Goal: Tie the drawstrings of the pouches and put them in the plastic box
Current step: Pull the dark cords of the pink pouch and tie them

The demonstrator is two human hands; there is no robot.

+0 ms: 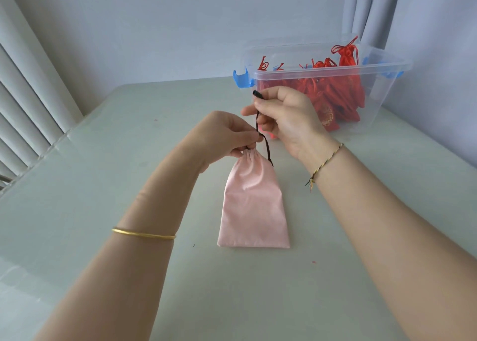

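Observation:
A pink satin pouch [254, 203] lies flat on the pale table [103, 185], its gathered neck pointing away from me. My left hand [227, 134] pinches the dark drawstring right at the neck. My right hand [286, 116] grips the other end of the dark drawstring [258, 123] and holds it up above the pouch, the cord's tip poking out past my fingers. A loop of cord hangs down beside the neck. Behind my right hand stands the clear plastic box [382, 82] with several red pouches [346, 92] inside.
The box has blue latches [242, 78] at its ends and no lid on it. A wall and grey curtains rise behind the table. The table's left edge runs along a ribbed white panel [23, 103].

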